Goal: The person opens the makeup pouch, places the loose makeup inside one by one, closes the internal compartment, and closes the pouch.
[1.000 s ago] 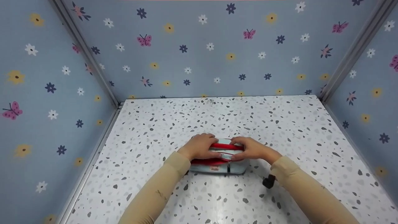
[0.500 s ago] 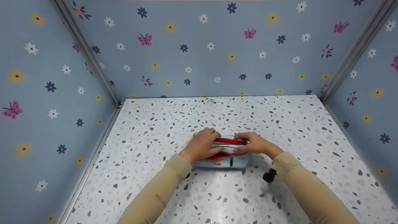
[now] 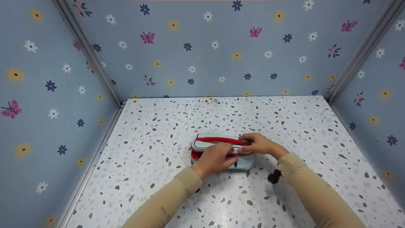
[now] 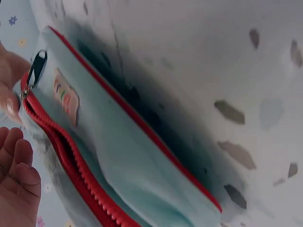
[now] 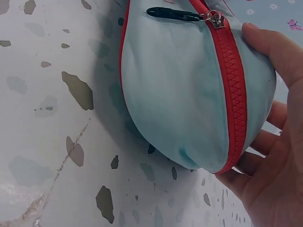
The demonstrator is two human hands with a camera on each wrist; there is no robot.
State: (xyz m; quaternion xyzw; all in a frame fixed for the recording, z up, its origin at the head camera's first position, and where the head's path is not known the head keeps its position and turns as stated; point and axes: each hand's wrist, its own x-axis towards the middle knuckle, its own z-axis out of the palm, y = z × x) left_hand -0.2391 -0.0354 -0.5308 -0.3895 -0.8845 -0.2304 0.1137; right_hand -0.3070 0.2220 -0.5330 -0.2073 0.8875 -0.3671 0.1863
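A light blue zip pouch [image 3: 246, 163] with red trim lies on the speckled surface in the head view. A red strap handle [image 3: 218, 139] runs along its top. My right hand [image 3: 261, 146] grips its right end, thumb on the near side and fingers behind. My left hand [image 3: 215, 159] hovers at the front, its fingers loosely bent close to the zipper. In the left wrist view the dark zipper pull [image 4: 37, 70] hangs free, and the red zipper [image 4: 87, 177] gapes to one side of the slider. Its teeth are joined toward the right end in the right wrist view.
The white speckled tabletop [image 3: 158, 126] stretches around the pouch. Blue flowered panels [image 3: 202, 47] stand at the back and both sides, joined by metal posts [image 3: 88, 52]. A small black object [image 3: 274, 176] shows by my right sleeve.
My left hand has left the pouch's left top and moved right and nearer, toward the zipper pull. The pouch has shifted slightly away from me. My right hand keeps its grip on the end.
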